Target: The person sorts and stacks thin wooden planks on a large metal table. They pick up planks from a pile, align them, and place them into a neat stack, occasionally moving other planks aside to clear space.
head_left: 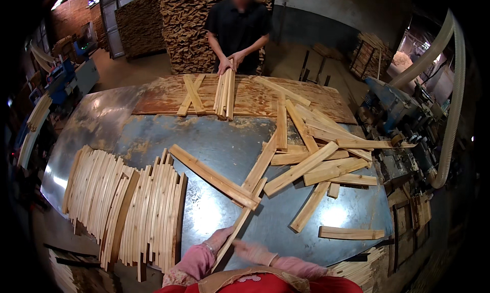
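Currently, left hand (219, 238): closed on the lower part of a narrow slat (242, 222), fingers against its left side; thumb not clear to see.
Right hand (253, 253): blurred, just right of the narrow slat; cannot tell whether touching it, nor how far open at the fingers.
Narrow slat: right in front of the body, slanting away from the near edge of the metal tabletop (214, 145), upper end meeting a crossing slat (212, 176); cannot tell which on top.
Left of the hands: rows of slats (153, 211), packed side by side, ends uneven.
Right of the hands: a loose heap of slats (336, 171), strewn at many angles, plus a lone slat (352, 233) nearer the body.
Far side: a co-worker's hands (227, 66) around a bundle of slats (224, 96) over a wooden board (158, 96), beside a crossed pair of slats (192, 95).
Step in hand: apparently handling one piece, separate from rows and heap.
Next move: probably calling for a steady left hold, firm contact from the right, and care around the crossing slat during any lift or turn.
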Action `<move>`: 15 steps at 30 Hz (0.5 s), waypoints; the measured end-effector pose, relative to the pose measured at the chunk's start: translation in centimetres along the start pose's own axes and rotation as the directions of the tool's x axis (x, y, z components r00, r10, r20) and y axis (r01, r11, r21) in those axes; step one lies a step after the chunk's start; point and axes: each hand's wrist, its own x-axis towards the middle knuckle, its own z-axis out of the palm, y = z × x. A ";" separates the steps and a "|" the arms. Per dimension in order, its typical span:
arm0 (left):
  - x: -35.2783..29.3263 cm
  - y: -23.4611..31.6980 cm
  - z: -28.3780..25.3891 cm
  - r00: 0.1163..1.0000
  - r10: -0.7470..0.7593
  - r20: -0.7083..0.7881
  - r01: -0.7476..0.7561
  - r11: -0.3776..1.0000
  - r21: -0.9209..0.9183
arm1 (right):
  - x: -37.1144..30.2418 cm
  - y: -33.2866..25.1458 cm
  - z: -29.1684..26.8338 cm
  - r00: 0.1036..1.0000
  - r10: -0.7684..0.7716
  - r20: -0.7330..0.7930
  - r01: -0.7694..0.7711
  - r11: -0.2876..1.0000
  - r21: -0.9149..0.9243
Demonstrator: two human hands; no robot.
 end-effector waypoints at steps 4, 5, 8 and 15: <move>-2.2 -3.7 -1.5 0.970 0.116 -0.213 -0.031 0.930 0.365 | 11.7 -5.8 -7.1 0.972 -0.060 -0.229 -0.016 0.947 -0.320; -3.8 -2.5 -1.2 0.955 0.159 -0.251 -0.021 0.878 0.478 | 15.7 -5.5 -7.5 0.968 -0.108 -0.226 -0.017 0.871 -0.492; -4.4 -4.3 -0.8 0.943 0.166 -0.289 0.017 0.842 0.539 | 24.0 -5.8 -5.9 0.974 0.027 -0.226 -0.173 0.732 -0.658; -10.7 -7.0 -4.2 0.971 -0.001 -0.240 0.127 0.850 0.511 | 27.8 -2.1 -6.0 0.942 0.281 -0.184 -0.335 0.735 -0.590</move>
